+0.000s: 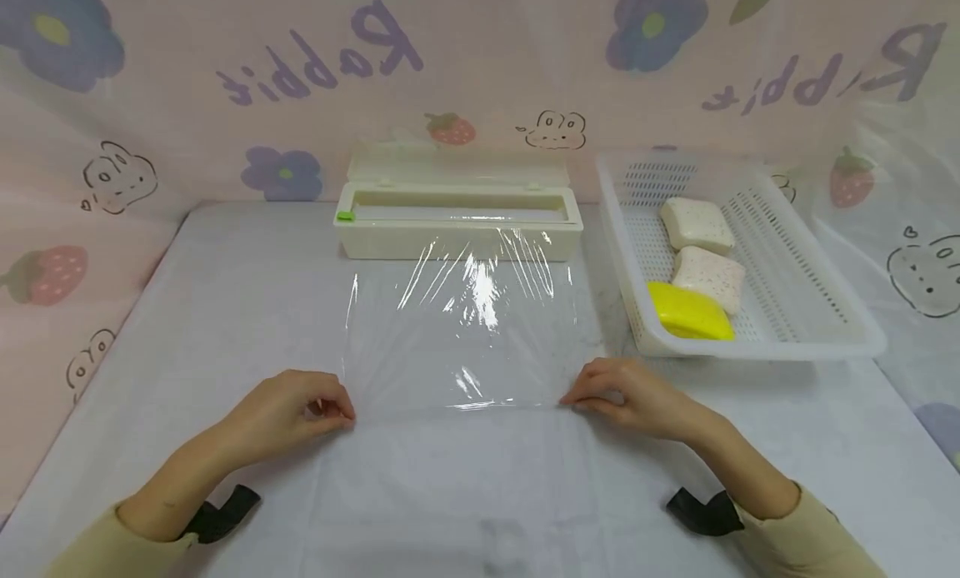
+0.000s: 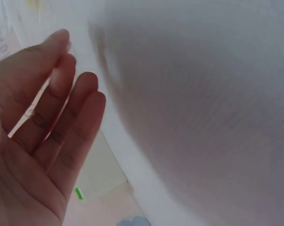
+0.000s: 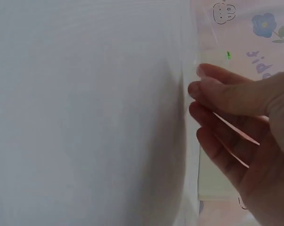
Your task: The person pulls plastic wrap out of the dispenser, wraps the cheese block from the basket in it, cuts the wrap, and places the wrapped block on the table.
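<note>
A sheet of clear plastic wrap [image 1: 480, 328] stretches from the cream wrap dispenser [image 1: 457, 241] toward the person, shiny and creased near the box. The left hand [image 1: 296, 407] pinches its near left corner between thumb and fingertips. At the near right corner, the right hand [image 1: 633, 399] pinches the film in the same way. In the left wrist view the left hand [image 2: 52, 113] has its thumb against the index fingertip. The right wrist view has the right hand [image 3: 240, 117] with thumb and forefinger together. Behind the box its clear lid [image 1: 457, 163] stands raised.
To the right sits a white perforated basket [image 1: 757, 349] holding a yellow bar [image 1: 688, 311] and two pale speckled bars [image 1: 697, 226]. A green slider [image 1: 345, 216] is at the dispenser's left end. A patterned curtain [image 1: 480, 53] hangs behind the white-covered table [image 1: 225, 311].
</note>
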`<state>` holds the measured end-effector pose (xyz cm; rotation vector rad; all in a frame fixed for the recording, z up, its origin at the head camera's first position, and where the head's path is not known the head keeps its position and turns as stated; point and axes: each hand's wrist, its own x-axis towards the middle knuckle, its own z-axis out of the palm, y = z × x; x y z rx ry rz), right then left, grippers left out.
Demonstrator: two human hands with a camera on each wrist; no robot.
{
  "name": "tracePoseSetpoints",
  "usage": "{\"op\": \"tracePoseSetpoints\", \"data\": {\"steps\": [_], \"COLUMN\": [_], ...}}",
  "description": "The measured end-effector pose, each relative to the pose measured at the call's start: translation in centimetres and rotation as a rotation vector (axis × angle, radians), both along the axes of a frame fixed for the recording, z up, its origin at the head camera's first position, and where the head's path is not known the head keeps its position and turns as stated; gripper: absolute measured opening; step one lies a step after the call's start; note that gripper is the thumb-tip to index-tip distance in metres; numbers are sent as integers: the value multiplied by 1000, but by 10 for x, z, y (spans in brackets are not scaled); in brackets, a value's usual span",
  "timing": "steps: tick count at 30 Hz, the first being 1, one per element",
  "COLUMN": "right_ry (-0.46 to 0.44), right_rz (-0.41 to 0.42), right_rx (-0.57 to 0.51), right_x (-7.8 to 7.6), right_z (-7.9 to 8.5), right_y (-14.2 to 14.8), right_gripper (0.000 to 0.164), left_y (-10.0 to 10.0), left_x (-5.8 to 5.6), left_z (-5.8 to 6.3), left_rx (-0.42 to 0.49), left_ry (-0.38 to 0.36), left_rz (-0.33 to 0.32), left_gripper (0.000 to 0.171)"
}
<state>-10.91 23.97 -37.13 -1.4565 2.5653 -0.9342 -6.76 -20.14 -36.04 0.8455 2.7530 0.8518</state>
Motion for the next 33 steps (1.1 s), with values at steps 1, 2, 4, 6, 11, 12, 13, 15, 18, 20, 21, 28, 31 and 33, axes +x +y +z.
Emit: {"op": "tracePoseSetpoints", "data": {"steps": [1, 2, 4, 6, 11, 12, 13, 15, 18, 20, 21, 28, 31, 33], "right_ry": [13, 18, 27, 28, 56, 59, 60, 51, 29, 25, 25, 32, 31, 23], "right_rz": [-4, -7, -16, -19, -8, -6, -8, -12, -23, -31, -34, -45, -49, -56], "right_rx": [8, 13, 21, 25, 43, 44, 45, 43, 26, 11, 1, -9, -6, -17], "right_x": [0, 0, 0, -1, 0, 0, 0, 0, 1, 1, 2, 3, 4, 4], "right_z": [-1, -1, -2, -2, -2, -2, -2, -1, 0, 1, 1, 0, -1, -1], "right_y": [0, 0, -1, -1, -1, -1, -1, -1, -1, -2, -2, -1, -1, -1], "right_gripper": [24, 24, 23, 22, 22, 22, 22, 21, 18, 17, 17, 21, 21, 23], "left_y": [0, 0, 1, 1, 1, 1, 1, 1, 1, 1, 1, 4, 7, 8], "left_x": [0, -1, -2, -2, -1, -1, -1, 0, 2, 3, 3, 3, 2, 1], "left_z": [-1, -2, -3, -3, -3, -3, -3, -3, -5, -6, -7, -9, -6, -5], "left_rx": [-7, -14, -22, -26, -38, -39, -38, -26, 21, 73, 100, 201, 156, 114], "left_ry": [-2, 0, 10, 24, 17, 13, 10, 13, 41, 66, 82, 60, 0, -28], "left_rz": [0, 0, 1, 3, 29, 33, 38, 43, 54, 73, 84, 138, 257, 346], "left_gripper": [18, 17, 15, 12, 5, 3, 2, 3, 3, 10, 14, 23, 21, 19]}}
